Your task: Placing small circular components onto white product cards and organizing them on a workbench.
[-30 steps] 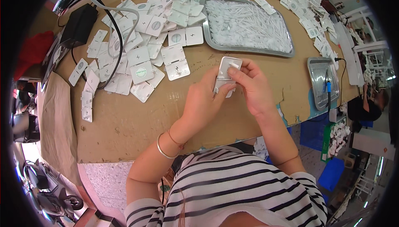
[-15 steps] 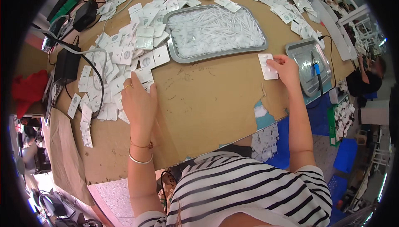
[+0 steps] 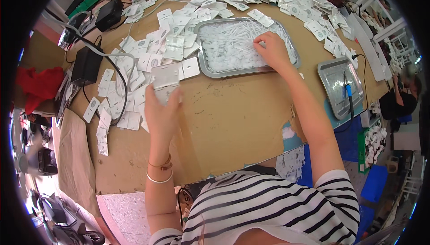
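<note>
My left hand (image 3: pixel 160 112), somewhat blurred, is closed on a flat white plastic panel (image 3: pixel 165 75) at the edge of a heap of similar white panels (image 3: pixel 150 45). The piece has a raised rim and is lifted toward its tip-side, over the heap. My right hand (image 3: pixel 274 51) reaches over a metal tray (image 3: pixel 210 72) full of thin white plastic sticks (image 3: pixel 228 43). Its thumb and fingertips are pinched together just above the sticks; whatever is between them is too small to make out. A sliver of a white panel (image 3: pixel 301 76) shows beside my right forearm.
A smaller metal tray (image 3: pixel 329 83) at the right holds a blue-handled, corded tool (image 3: pixel 349 91). More white panels (image 3: pixel 295 3) line the far edge. Black power adapters (image 3: pixel 86 65) and loose cables lie at the left. Another person (image 3: pixel 403 99) sits far right.
My right hand has let go of its white panel at the right and moved up-left over the tray of sticks. My left hand has lifted a panel off the heap. The view has shifted slightly.
</note>
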{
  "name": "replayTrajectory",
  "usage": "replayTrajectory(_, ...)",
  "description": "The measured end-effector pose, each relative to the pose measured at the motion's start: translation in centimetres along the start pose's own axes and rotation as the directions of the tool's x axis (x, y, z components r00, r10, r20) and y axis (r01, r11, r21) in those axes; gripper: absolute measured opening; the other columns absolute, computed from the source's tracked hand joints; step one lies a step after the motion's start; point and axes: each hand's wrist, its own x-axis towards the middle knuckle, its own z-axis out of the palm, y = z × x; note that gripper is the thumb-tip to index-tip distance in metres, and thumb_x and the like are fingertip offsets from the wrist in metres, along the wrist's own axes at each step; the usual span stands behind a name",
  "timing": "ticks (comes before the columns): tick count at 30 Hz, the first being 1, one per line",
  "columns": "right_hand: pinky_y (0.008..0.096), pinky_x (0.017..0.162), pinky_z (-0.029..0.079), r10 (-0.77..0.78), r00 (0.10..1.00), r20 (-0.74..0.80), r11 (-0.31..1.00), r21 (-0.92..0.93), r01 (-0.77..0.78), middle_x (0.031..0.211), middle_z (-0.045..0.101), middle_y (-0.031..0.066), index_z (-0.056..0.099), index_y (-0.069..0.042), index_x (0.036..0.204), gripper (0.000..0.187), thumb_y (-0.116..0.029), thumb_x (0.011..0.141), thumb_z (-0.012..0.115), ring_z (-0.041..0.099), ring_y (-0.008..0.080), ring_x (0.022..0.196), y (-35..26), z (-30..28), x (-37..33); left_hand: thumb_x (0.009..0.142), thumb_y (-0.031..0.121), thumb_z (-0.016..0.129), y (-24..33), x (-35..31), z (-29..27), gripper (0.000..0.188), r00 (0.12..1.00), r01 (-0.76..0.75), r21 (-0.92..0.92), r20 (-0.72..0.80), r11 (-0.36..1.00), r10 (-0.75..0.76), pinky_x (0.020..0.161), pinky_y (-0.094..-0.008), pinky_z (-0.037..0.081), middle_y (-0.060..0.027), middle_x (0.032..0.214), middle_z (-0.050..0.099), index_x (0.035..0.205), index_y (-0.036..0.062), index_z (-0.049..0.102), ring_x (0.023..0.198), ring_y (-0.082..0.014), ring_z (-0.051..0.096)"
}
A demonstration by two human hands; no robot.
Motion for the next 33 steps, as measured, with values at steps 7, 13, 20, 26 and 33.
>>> replayTrajectory(7, 0.0215, 0.069, 0.044, 0.117, 0.983, 0.144, 0.640, 0.746, -0.186, 0.089, 0.060, 0.0024, 0.065, -0.003, 0.103, 0.017, -0.004, 0.087, 0.058, 0.055, 0.0083, 0.077, -9.5, -3.9, -5.4, 0.092, 0.017, 0.054, 1.7, -1.9, 4.0, 0.039, 0.900, 0.325, -0.485, 0.422, 0.812, -0.108, 0.067, -0.0265, 0.054, -0.0121, 0.109, 0.058, 0.122, -0.0026, 0.041, 0.088, -0.0168, 0.063)
replayTrajectory(13, 0.0218, 0.068, 0.045, -0.100, 0.989, 0.111, 0.648, 0.761, -0.020, 0.093, 0.056, 0.0039, 0.064, -0.001, 0.105, 0.020, 0.004, 0.087, 0.055, 0.056, 0.0106, 0.077, -13.7, -4.9, -10.2, 0.097, 0.028, 0.044, 0.5, -2.7, 3.6, 0.042, 0.675, 0.668, -0.593, 0.737, 0.450, -0.031, 0.075, -0.0297, 0.045, -0.0048, 0.109, 0.055, 0.129, 0.0016, 0.038, 0.093, -0.0132, 0.054)
replayTrajectory(20, 0.0215, 0.068, 0.045, -0.116, 0.992, -0.046, 0.676, 0.729, 0.113, 0.093, 0.055, 0.0058, 0.063, 0.001, 0.104, 0.018, 0.004, 0.087, 0.056, 0.055, 0.0106, 0.077, -15.9, -4.5, -11.6, 0.095, 0.028, 0.047, 0.0, -3.0, 2.3, 0.039, 0.676, 0.675, -0.671, 0.729, 0.307, 0.107, 0.072, -0.0291, 0.044, -0.0038, 0.114, 0.055, 0.126, 0.0052, 0.041, 0.089, -0.0115, 0.054)
replayTrajectory(26, 0.0252, 0.062, 0.046, -0.012, 0.998, -0.067, 0.644, 0.763, 0.059, 0.085, 0.058, 0.0060, 0.066, -0.005, 0.097, 0.017, 0.002, 0.083, 0.062, 0.057, 0.0136, 0.073, -16.2, -4.0, -12.0, 0.087, 0.016, 0.063, 0.5, -2.9, 2.8, 0.051, 0.842, 0.421, -0.637, 0.540, 0.645, -0.016, 0.077, -0.0274, 0.049, -0.0102, 0.115, 0.055, 0.127, -0.0008, 0.035, 0.099, -0.0137, 0.057)
replayTrajectory(33, 0.0269, 0.059, 0.046, -0.279, 0.953, -0.118, 0.910, 0.286, 0.301, 0.085, 0.057, 0.0062, 0.068, -0.007, 0.096, 0.022, 0.005, 0.078, 0.063, 0.057, 0.0179, 0.074, -15.6, -4.6, -11.1, 0.084, 0.015, 0.065, -0.1, -2.6, 2.4, 0.048, 0.857, 0.292, -0.558, 0.513, 0.777, 0.046, 0.067, -0.0233, 0.047, -0.0099, 0.108, 0.061, 0.123, -0.0035, 0.043, 0.093, -0.0122, 0.059)
